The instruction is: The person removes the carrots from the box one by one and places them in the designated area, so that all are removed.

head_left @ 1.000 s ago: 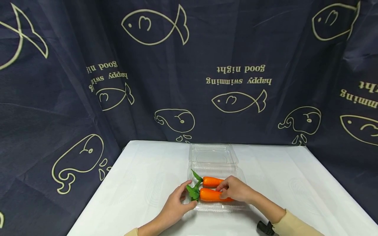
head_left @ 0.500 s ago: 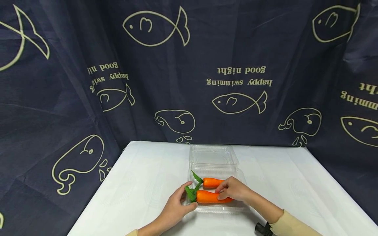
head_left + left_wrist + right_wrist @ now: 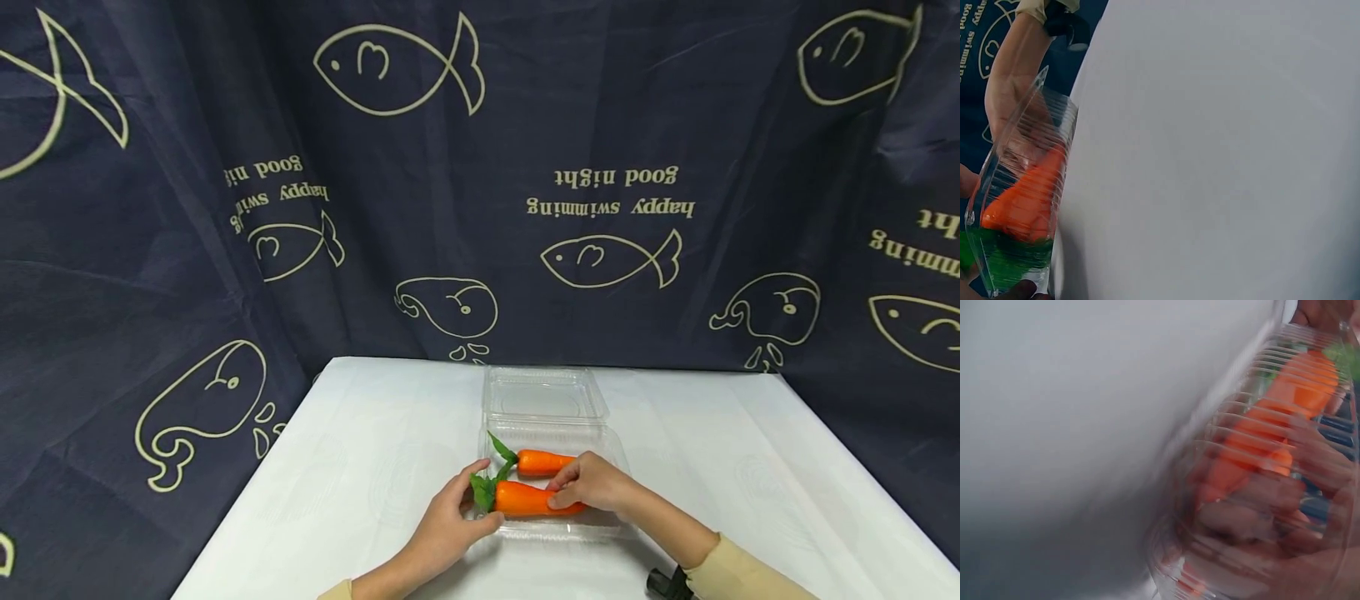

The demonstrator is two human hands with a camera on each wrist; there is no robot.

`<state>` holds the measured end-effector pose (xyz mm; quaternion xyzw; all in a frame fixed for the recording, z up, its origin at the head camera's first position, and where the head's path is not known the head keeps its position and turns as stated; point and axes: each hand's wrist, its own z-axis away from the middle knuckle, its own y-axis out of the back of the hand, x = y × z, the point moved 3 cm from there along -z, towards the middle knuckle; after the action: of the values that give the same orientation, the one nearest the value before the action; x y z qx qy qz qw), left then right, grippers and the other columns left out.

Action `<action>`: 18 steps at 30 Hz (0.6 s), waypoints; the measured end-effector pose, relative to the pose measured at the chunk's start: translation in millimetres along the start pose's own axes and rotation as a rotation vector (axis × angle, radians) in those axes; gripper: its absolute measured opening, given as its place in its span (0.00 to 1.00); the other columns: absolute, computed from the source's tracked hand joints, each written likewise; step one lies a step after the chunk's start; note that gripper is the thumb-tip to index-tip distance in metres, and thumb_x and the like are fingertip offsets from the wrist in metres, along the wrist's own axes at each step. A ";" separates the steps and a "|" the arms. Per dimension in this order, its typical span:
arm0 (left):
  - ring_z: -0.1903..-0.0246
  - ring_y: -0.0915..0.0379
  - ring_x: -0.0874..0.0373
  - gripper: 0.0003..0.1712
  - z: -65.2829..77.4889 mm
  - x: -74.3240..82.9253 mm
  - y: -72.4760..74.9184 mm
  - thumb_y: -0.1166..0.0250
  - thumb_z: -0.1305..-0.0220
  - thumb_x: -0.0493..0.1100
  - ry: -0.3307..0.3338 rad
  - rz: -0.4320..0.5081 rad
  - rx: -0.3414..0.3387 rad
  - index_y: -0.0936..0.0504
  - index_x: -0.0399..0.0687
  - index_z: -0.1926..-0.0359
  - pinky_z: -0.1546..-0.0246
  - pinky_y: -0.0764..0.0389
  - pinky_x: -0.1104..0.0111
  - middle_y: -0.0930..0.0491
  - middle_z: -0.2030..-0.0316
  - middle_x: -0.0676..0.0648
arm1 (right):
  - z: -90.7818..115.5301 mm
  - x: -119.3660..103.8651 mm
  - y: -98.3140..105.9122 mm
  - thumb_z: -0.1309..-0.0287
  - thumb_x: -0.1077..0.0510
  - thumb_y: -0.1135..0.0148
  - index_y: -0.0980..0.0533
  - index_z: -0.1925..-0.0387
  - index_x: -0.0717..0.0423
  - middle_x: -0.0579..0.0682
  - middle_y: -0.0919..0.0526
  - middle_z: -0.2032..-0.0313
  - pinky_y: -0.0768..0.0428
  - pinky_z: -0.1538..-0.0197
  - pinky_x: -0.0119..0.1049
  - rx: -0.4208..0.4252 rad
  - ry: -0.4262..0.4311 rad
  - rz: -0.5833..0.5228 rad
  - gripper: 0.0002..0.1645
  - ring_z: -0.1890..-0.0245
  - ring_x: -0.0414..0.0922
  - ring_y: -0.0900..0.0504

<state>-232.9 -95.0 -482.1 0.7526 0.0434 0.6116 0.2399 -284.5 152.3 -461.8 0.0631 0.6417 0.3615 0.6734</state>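
Clearly, right fingers [image 3: 567, 494] pinch the nearer carrot [image 3: 521, 499]; left fingers [image 3: 467, 477] spread around its leaves [image 3: 482, 493].

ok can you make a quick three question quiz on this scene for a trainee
1. Count: how many carrots show in the head view?
2. True or false: the clear plastic container is closed.
3. Multiple choice: where is the person's right hand?
a) flat on the table, away from both carrots
b) gripping the nearer carrot toward its narrow end
c) gripping the nearer carrot by its leaves

Key:
1. Two.
2. False; it is open.
3. b
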 end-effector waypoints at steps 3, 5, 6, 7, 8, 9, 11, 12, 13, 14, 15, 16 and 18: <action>0.44 0.23 0.51 0.44 0.3 0.9 -0.3 0.30 0.38 0.53 -0.002 0.001 -0.007 0.37 0.49 0.25 0.41 0.20 0.65 0.31 0.32 0.37 | 1.6 1.4 1.9 0.55 0.63 0.23 0.12 0.63 0.61 0.50 0.12 0.61 0.21 0.60 0.34 -0.032 -0.005 -0.035 0.13 0.60 0.43 0.21; 0.44 0.23 0.51 0.44 0.6 1.6 -0.2 0.30 0.38 0.53 -0.007 0.004 -0.006 0.37 0.49 0.25 0.42 0.20 0.65 0.31 0.32 0.37 | 1.7 1.5 2.8 0.54 0.64 0.24 0.13 0.61 0.62 0.49 0.12 0.63 0.22 0.63 0.33 -0.061 -0.008 -0.066 0.14 0.64 0.42 0.23; 0.43 0.23 0.51 0.44 0.7 2.0 -0.2 0.30 0.38 0.53 -0.012 0.006 -0.006 0.37 0.48 0.25 0.41 0.20 0.65 0.32 0.32 0.37 | 1.6 1.5 3.1 0.55 0.65 0.24 0.13 0.61 0.63 0.49 0.13 0.64 0.23 0.65 0.32 -0.075 -0.009 -0.084 0.15 0.66 0.42 0.24; 0.42 0.24 0.51 0.44 0.6 2.0 -0.3 0.30 0.38 0.53 -0.017 0.009 -0.006 0.37 0.48 0.26 0.41 0.20 0.64 0.32 0.32 0.37 | 1.7 1.6 3.5 0.55 0.66 0.25 0.13 0.60 0.63 0.49 0.13 0.65 0.25 0.67 0.32 -0.084 -0.014 -0.095 0.15 0.68 0.42 0.25; 0.42 0.24 0.50 0.44 0.6 2.2 -0.3 0.30 0.38 0.53 -0.020 0.012 -0.005 0.37 0.47 0.26 0.41 0.20 0.63 0.32 0.32 0.36 | 1.6 1.6 3.8 0.55 0.67 0.26 0.13 0.60 0.64 0.49 0.14 0.65 0.24 0.67 0.32 -0.092 -0.013 -0.106 0.16 0.69 0.42 0.25; 0.41 0.24 0.50 0.44 0.4 1.9 -0.5 0.30 0.38 0.53 -0.018 0.013 -0.006 0.37 0.48 0.26 0.40 0.21 0.62 0.31 0.32 0.37 | 1.5 1.7 4.1 0.55 0.67 0.26 0.13 0.60 0.64 0.50 0.13 0.64 0.24 0.67 0.32 -0.095 -0.012 -0.109 0.16 0.68 0.42 0.25; 0.41 0.25 0.49 0.44 -0.9 0.9 -0.3 0.30 0.38 0.53 -0.008 0.018 -0.009 0.37 0.48 0.25 0.40 0.21 0.61 0.31 0.32 0.37 | 0.6 2.0 4.3 0.55 0.68 0.27 0.13 0.60 0.65 0.51 0.13 0.62 0.22 0.65 0.33 -0.094 -0.020 -0.114 0.16 0.65 0.43 0.24; 0.41 0.25 0.49 0.44 -1.6 0.0 -0.3 0.30 0.38 0.53 0.002 0.014 -0.008 0.37 0.49 0.25 0.40 0.21 0.60 0.31 0.32 0.37 | 0.3 2.3 4.1 0.56 0.68 0.26 0.13 0.60 0.64 0.51 0.13 0.60 0.22 0.62 0.33 -0.090 -0.019 -0.108 0.16 0.63 0.44 0.24; 0.41 0.25 0.49 0.44 -2.2 -1.0 -0.5 0.30 0.39 0.53 0.013 0.013 -0.007 0.37 0.50 0.25 0.40 0.21 0.59 0.31 0.32 0.37 | 0.2 2.3 3.7 0.56 0.67 0.26 0.13 0.61 0.64 0.51 0.13 0.59 0.22 0.60 0.34 -0.083 -0.017 -0.095 0.16 0.61 0.44 0.24; 0.41 0.25 0.49 0.44 -2.5 -1.7 -0.6 0.30 0.39 0.53 0.026 0.012 -0.006 0.37 0.51 0.25 0.39 0.22 0.58 0.30 0.32 0.38 | -0.2 2.7 3.1 0.57 0.67 0.25 0.13 0.61 0.63 0.51 0.13 0.59 0.22 0.59 0.33 -0.078 -0.013 -0.085 0.15 0.59 0.44 0.24; 0.41 0.26 0.50 0.44 -2.9 -2.2 -0.6 0.29 0.39 0.54 0.035 0.009 -0.004 0.36 0.52 0.25 0.39 0.22 0.57 0.29 0.34 0.39 | -0.5 3.0 2.5 0.57 0.67 0.24 0.13 0.62 0.63 0.50 0.13 0.60 0.23 0.58 0.34 -0.073 -0.015 -0.074 0.15 0.59 0.45 0.25; 0.41 0.26 0.50 0.44 -3.3 -2.0 -0.6 0.29 0.40 0.53 0.039 0.011 -0.002 0.36 0.52 0.26 0.38 0.23 0.55 0.28 0.35 0.40 | -0.8 3.1 2.2 0.57 0.66 0.23 0.12 0.62 0.62 0.50 0.13 0.60 0.24 0.58 0.34 -0.069 -0.015 -0.060 0.15 0.59 0.45 0.25; 0.41 0.28 0.50 0.44 -3.6 -0.9 -0.6 0.28 0.41 0.52 0.045 0.013 0.005 0.35 0.54 0.26 0.37 0.23 0.53 0.26 0.38 0.42 | -1.0 2.7 1.4 0.58 0.65 0.22 0.12 0.62 0.60 0.50 0.13 0.60 0.26 0.57 0.34 -0.058 -0.006 -0.031 0.15 0.59 0.45 0.26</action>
<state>-236.4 -93.7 -482.7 0.7397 0.0456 0.6297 0.2329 -286.2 154.5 -463.4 0.0347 0.6299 0.3693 0.6824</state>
